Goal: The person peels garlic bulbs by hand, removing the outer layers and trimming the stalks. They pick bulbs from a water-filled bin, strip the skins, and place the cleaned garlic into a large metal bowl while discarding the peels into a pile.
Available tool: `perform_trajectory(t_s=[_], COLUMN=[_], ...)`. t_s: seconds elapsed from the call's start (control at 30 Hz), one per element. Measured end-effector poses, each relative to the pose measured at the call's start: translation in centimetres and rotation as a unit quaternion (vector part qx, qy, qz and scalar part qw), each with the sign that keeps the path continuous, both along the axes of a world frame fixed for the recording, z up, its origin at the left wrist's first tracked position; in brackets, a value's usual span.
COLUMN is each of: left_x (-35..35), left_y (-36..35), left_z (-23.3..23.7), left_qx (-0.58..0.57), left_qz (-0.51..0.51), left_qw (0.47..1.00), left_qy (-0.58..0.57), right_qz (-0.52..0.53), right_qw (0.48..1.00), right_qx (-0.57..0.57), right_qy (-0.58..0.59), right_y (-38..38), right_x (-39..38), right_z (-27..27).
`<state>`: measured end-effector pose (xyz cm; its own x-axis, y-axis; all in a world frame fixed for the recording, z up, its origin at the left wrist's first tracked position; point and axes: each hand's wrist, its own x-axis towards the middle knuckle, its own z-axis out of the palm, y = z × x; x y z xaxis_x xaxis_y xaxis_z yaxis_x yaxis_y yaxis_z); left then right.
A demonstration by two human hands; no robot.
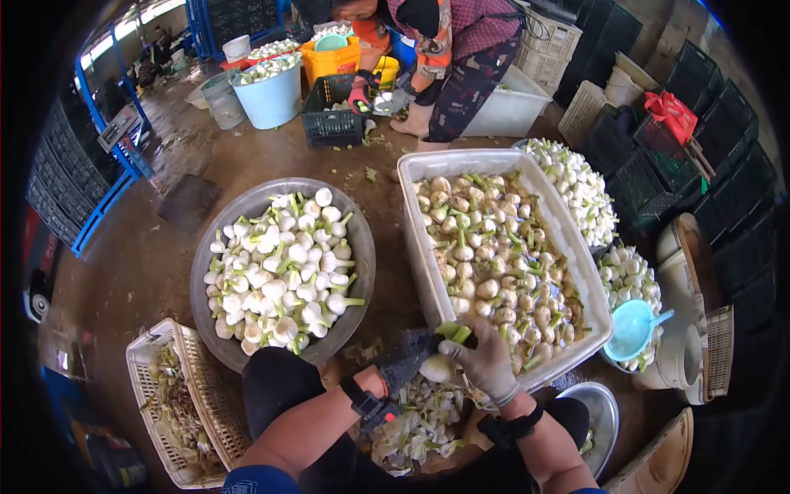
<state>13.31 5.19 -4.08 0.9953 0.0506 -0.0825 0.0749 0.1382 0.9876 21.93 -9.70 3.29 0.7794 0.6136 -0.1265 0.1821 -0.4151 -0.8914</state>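
Observation:
Between my knees I hold a garlic bulb point(437, 369) with a thick green stem. My left hand point(405, 359), in a dark glove, is closed around the bulb's left side. Over the stem end, my right hand point(489, 367), in a pale grey glove, is closed with its thumb against the bulb; some of its fingers are hidden. Below both hands lies a heap of peeled garlic skins point(420, 424). Just beyond my right hand stands a white tub point(424, 267) of unpeeled garlic in water. A grey basin point(202, 284) of cleaned white garlic sits ahead to the left.
A white crate point(202, 395) of scraps stands at my left, a metal bowl point(605, 412) at my right. More garlic with a blue strainer point(635, 329) is beyond. Another person point(444, 58) bends over a dark green crate point(333, 128). Stacked black crates point(724, 123) line the right.

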Motion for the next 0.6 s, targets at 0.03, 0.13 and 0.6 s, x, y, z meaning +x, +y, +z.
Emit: perform_trajectory(t_s=[0.03,0.13,0.6], left_x=[0.2,0.3,-0.2], left_y=[0.2,0.0,2.2], left_z=[0.4,1.6,4.3], left_qx=[0.045,-0.104,0.150], left_qz=[0.030,0.044,0.318], left_qw=[0.998,0.993,0.936], left_qy=[-0.015,0.038,-0.012], right_qz=[0.022,0.058,0.042], right_qw=[0.996,0.937,0.949], right_qx=[0.049,0.205,0.071], right_qy=[0.066,0.277,-0.305], right_y=[0.0,-0.5,-0.2], right_x=[0.4,1.5,1.9], right_z=[0.4,-0.2,0.0])
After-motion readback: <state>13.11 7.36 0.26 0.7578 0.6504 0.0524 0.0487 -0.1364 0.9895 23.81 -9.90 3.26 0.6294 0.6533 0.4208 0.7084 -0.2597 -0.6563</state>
